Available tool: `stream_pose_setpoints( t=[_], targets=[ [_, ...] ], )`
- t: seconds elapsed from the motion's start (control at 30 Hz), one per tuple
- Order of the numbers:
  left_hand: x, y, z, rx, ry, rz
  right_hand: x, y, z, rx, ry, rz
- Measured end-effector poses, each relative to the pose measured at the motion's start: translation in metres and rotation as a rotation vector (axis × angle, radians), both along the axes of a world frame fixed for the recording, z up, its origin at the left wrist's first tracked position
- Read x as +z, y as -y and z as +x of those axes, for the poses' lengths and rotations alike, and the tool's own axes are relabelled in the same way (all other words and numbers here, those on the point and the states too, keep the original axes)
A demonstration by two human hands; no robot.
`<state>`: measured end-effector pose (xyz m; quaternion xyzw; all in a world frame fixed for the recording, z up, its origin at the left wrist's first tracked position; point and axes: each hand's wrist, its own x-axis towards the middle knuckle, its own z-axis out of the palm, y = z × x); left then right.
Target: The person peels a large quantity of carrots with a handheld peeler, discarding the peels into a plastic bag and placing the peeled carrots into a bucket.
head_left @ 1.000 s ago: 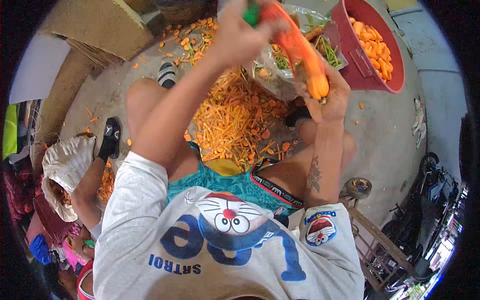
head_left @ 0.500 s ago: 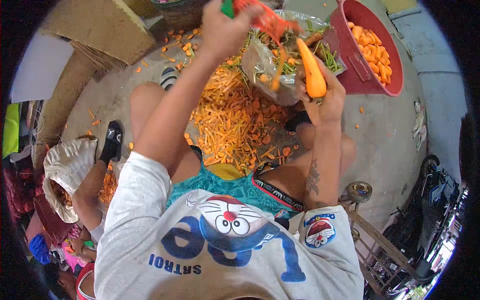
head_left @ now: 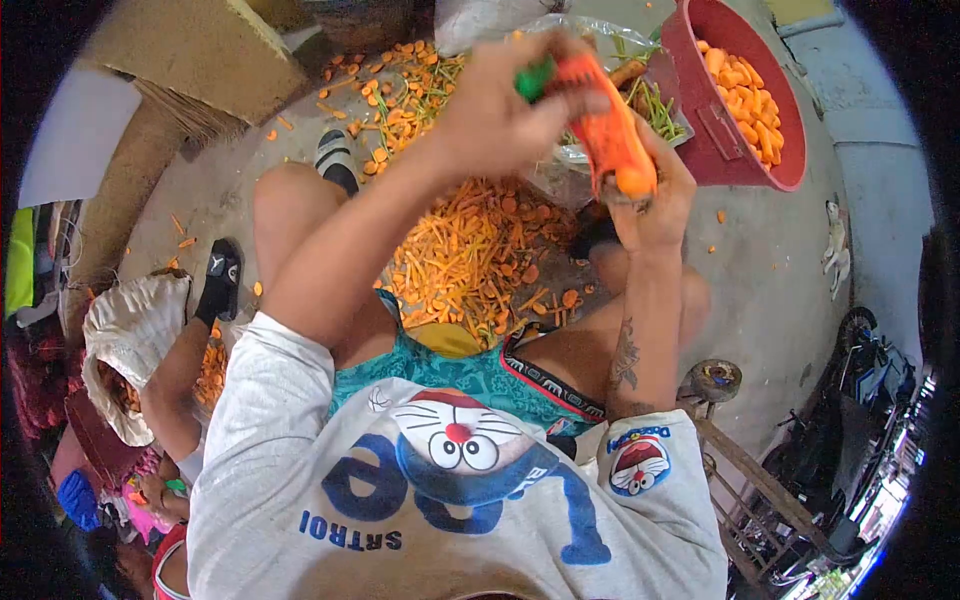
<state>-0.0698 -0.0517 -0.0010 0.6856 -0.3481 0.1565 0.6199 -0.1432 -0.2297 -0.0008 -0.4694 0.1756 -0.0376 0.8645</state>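
In my left hand [head_left: 505, 115], which is blurred by motion, is a red plastic peeler [head_left: 603, 140] with a green part near the fingers. The peeler lies along a peeled orange carrot [head_left: 637, 180] and covers much of it. My right hand [head_left: 660, 205] grips that carrot from below, its rounded end toward me. Beneath both hands a heap of carrot peelings and cut slices [head_left: 465, 255] spreads over the floor between my legs. Just beyond the carrot is a clear plastic bag [head_left: 565, 183] with green stems and scraps.
A red tub [head_left: 695, 135] of peeled carrots [head_left: 745, 100] leans at the upper right. To the left are another person's leg [head_left: 170, 395] and a white sack [head_left: 135, 320]. A metal-framed cart [head_left: 750, 480] stands at the lower right; loose slices [head_left: 400, 90] lie farther off.
My left hand has come right and down with the peeler, from above the bag onto the carrot. My right hand still holds the carrot in nearly the same place.
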Motion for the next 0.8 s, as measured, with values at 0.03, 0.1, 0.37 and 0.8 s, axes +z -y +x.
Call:
stream_pose_setpoints(
  t=[0.03, 0.1, 0.37, 0.8],
  targets=[
    [-0.007, 0.002, 0.018, 0.023, -0.059, -0.161, -0.003, 0.000, -0.005, 0.003, -0.015, 0.001],
    [-0.004, -0.013, 0.047, 0.115, -0.215, -0.232, -0.003, 0.002, -0.007, 0.052, -0.037, 0.010],
    [-0.027, -0.010, 0.024, 0.238, -0.118, 0.674, -0.020, 0.016, 0.001, 0.320, 0.012, 0.087],
    [-0.023, -0.015, 0.025, 0.037, -0.106, 0.690, -0.024, 0.012, 0.006, -0.106, 0.384, -0.032]
  ],
)
